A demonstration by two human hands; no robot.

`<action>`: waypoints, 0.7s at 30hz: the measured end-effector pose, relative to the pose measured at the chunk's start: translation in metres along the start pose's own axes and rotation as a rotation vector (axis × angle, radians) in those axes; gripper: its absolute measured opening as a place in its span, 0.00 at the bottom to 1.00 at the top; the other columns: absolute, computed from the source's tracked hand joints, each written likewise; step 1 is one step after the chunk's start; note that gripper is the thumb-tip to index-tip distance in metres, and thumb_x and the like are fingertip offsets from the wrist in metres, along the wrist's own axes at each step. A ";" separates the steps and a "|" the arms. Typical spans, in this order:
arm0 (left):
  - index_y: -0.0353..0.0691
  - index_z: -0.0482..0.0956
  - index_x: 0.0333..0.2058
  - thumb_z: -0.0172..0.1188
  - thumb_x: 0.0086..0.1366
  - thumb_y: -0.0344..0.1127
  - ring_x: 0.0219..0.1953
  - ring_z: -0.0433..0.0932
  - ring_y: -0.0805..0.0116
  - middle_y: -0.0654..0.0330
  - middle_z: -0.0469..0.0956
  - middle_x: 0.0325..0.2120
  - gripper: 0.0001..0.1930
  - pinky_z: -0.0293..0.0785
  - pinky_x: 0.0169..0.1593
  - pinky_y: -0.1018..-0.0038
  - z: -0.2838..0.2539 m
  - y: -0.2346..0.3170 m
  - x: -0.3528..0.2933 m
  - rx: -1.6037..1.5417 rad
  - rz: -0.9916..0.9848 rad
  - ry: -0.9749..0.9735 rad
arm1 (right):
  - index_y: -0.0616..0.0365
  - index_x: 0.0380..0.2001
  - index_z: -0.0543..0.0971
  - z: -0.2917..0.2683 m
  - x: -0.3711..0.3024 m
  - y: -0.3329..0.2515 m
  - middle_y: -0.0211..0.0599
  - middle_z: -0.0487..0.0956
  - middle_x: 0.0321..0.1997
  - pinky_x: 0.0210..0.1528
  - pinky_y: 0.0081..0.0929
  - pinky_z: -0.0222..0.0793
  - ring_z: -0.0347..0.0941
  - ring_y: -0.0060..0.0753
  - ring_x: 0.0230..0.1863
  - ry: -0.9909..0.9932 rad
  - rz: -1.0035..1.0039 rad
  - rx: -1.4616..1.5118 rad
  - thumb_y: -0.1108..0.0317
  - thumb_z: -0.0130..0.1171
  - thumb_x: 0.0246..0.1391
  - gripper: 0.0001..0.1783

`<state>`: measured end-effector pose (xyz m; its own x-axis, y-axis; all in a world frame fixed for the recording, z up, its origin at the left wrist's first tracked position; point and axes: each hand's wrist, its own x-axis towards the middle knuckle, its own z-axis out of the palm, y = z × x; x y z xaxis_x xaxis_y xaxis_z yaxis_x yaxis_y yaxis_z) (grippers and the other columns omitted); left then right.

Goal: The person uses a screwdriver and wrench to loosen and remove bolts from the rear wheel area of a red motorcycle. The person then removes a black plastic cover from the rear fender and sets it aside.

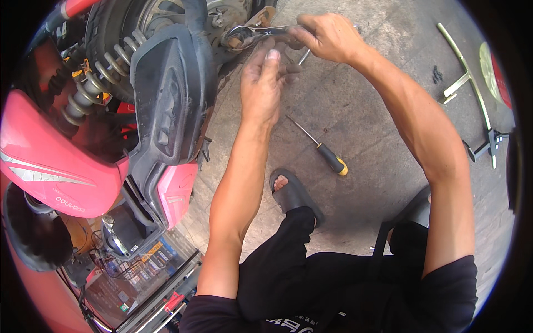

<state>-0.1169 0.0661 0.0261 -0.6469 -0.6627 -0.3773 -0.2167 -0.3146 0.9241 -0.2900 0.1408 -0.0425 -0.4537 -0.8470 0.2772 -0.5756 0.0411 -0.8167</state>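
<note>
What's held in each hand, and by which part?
Right hand: wrench, by its handle. Left hand: just below it, fingers blurred; can't tell if it holds anything.

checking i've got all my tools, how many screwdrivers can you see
1: a screwdriver with a black and yellow handle, lying on the ground near a dark sandal. Others could be hidden behind the pink vehicle.

two hands [261, 83] [332, 40], one screwdriver [330, 157], at least one wrench [271, 31]
</note>
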 end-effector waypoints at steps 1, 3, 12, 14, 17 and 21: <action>0.35 0.72 0.52 0.53 0.71 0.42 0.37 0.80 0.63 0.53 0.76 0.48 0.18 0.76 0.37 0.72 0.003 0.002 0.009 -0.001 0.018 0.004 | 0.57 0.26 0.76 0.005 0.002 0.001 0.49 0.76 0.21 0.30 0.48 0.68 0.75 0.58 0.27 0.007 0.018 0.089 0.50 0.51 0.62 0.21; 0.35 0.73 0.49 0.53 0.71 0.45 0.34 0.81 0.64 0.55 0.80 0.41 0.18 0.76 0.34 0.73 0.007 0.005 0.021 0.066 0.090 0.044 | 0.57 0.27 0.76 0.018 0.002 0.000 0.49 0.77 0.22 0.31 0.48 0.69 0.75 0.58 0.29 0.037 0.031 0.005 0.50 0.50 0.62 0.21; 0.33 0.74 0.46 0.53 0.71 0.47 0.31 0.82 0.65 0.56 0.81 0.37 0.20 0.72 0.32 0.77 -0.011 0.000 0.035 0.193 0.193 -0.013 | 0.56 0.31 0.76 0.055 -0.011 -0.004 0.49 0.78 0.26 0.33 0.49 0.70 0.76 0.58 0.32 0.162 0.113 0.024 0.49 0.54 0.59 0.20; 0.33 0.75 0.46 0.53 0.70 0.48 0.31 0.82 0.65 0.56 0.81 0.38 0.20 0.72 0.33 0.77 -0.014 0.000 0.040 0.150 0.193 -0.065 | 0.56 0.29 0.76 0.044 -0.007 0.007 0.46 0.78 0.25 0.32 0.49 0.70 0.76 0.56 0.31 0.147 0.037 -0.022 0.48 0.56 0.58 0.20; 0.33 0.75 0.46 0.53 0.70 0.50 0.31 0.82 0.65 0.55 0.82 0.37 0.22 0.72 0.32 0.77 -0.011 -0.002 0.046 0.149 0.212 -0.107 | 0.58 0.31 0.75 0.028 -0.003 0.017 0.46 0.78 0.29 0.35 0.45 0.70 0.75 0.57 0.34 0.124 -0.049 -0.086 0.60 0.60 0.54 0.12; 0.34 0.75 0.45 0.53 0.70 0.51 0.30 0.81 0.67 0.56 0.82 0.34 0.23 0.72 0.31 0.77 -0.004 -0.008 0.044 0.116 0.212 -0.044 | 0.59 0.32 0.75 0.030 -0.001 0.014 0.47 0.78 0.31 0.38 0.44 0.70 0.75 0.56 0.35 0.165 -0.079 -0.115 0.62 0.61 0.53 0.11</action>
<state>-0.1408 0.0371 0.0018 -0.7177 -0.6745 -0.1733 -0.1535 -0.0895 0.9841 -0.2777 0.1260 -0.0696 -0.5037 -0.7520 0.4253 -0.6838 0.0462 -0.7283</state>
